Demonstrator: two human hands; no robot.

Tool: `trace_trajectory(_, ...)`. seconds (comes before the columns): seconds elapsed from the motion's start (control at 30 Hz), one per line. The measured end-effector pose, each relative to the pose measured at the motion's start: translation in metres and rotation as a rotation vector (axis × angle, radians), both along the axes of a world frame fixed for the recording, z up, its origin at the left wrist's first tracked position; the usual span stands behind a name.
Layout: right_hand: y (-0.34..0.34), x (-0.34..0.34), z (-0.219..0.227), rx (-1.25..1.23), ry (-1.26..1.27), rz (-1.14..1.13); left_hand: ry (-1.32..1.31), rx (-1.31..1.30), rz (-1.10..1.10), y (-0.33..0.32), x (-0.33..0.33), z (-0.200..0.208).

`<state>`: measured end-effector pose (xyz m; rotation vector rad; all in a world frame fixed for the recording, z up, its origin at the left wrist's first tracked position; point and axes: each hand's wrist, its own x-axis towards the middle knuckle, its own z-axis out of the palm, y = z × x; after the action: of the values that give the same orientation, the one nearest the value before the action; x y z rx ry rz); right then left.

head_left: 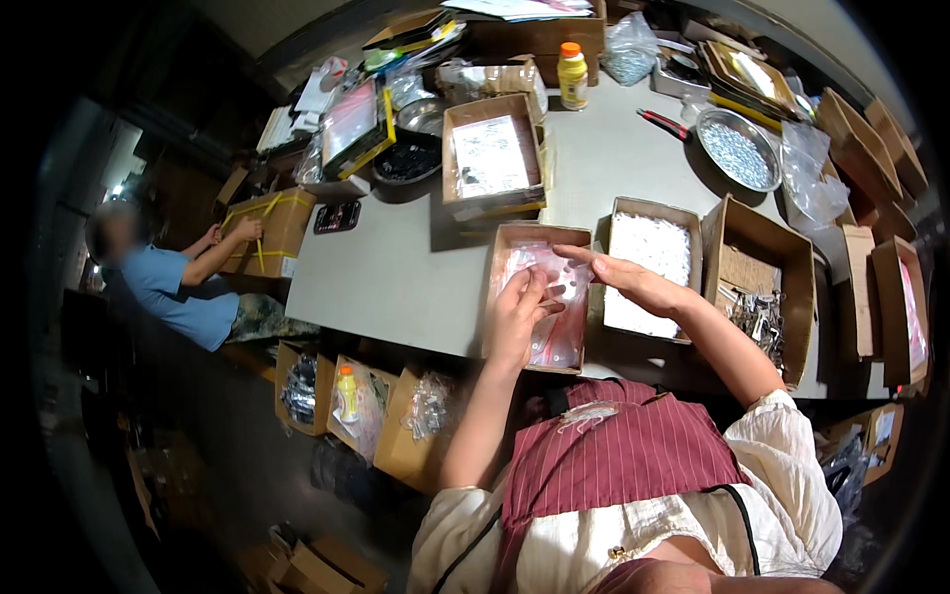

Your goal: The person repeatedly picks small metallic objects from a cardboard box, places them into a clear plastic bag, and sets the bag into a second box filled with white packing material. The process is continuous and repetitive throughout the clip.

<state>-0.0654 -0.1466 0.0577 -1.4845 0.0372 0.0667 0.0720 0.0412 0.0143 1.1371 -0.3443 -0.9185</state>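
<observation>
A small clear plastic bag (571, 276) is between my two hands, above an open cardboard box (495, 332) of clear bags with pinkish-red edges (556, 342). My left hand (519, 315) has its fingers curled at the bag's left side and appears to pinch it. From the right, my right hand (638, 282) reaches across with its fingers stretched out flat, the tips at the bag's upper edge. Whether anything is inside the bag is too small to tell. Just right stands a box of small white pieces (648, 259), then one with loose metal hardware (757, 322).
A metal bowl of small silvery parts (734, 150) and red-handled pliers (663, 125) lie at the far right. An orange-capped yellow bottle (572, 77) stands behind. A phone (337, 217) lies at left, where a person in blue (183, 292) handles a strapped carton (267, 233).
</observation>
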Motion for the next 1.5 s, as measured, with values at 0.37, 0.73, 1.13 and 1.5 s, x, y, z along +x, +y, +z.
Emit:
trace_trajectory(0.37,-0.041,-0.044,-0.099,-1.265,0.211,-0.087,-0.736,0.244,0.071,0.000,0.008,-0.015)
trace_trajectory(0.73,-0.059,-0.052,-0.055,-0.856,0.239,-0.230,-1.117,0.442,0.097,0.001,-0.005,0.010)
trace_trajectory(1.13,-0.076,-0.081,-0.059,-0.783,0.204,-0.488,-1.104,0.149,-0.057,-0.056,-0.039,0.007)
trace_trajectory(1.5,-0.044,-0.089,0.017,-1.029,-0.303,-0.471,-1.333,0.065,-0.052,-0.082,-0.067,0.000)
